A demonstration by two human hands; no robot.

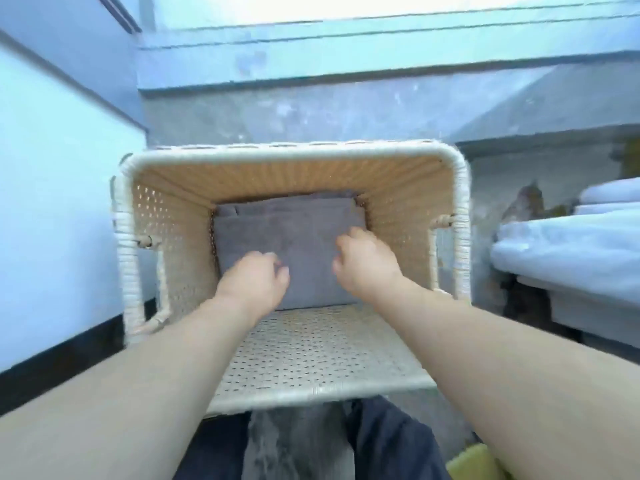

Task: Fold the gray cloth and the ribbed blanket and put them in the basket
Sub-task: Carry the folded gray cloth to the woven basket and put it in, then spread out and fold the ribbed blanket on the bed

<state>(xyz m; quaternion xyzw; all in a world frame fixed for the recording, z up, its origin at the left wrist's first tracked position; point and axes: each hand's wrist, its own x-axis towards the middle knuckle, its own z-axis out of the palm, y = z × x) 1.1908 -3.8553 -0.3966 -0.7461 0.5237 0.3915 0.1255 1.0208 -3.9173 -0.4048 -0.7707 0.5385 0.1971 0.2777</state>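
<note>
The big woven basket (294, 344) is sitting right in front of the person, with its open top facing up at them. That is making it easy to reach straight down inside.

The gray cloth (287, 244) is lying flat on the bottom of the basket, pushed toward the far wall. It is folded into a neat square, so it is fitting between the sides with room on top for one more thing. I think this half of the job is about finished.

Some white bedding (568, 244) is lying off to the right, well apart from the basket. I cannot tell if the ribbed blanket is there, so that part is looking not yet done.

Both bare arms are stretching forward and down over the near rim, side by side. The left hand (254, 282) is hanging just above the near part of the cloth. The right hand (367, 261) is sitting a bit farther in, with its fingertips pointing down onto the cloth.

The fingers on both hands are bending loosely. They are not pinching or lifting any cloth that I can see.
</note>
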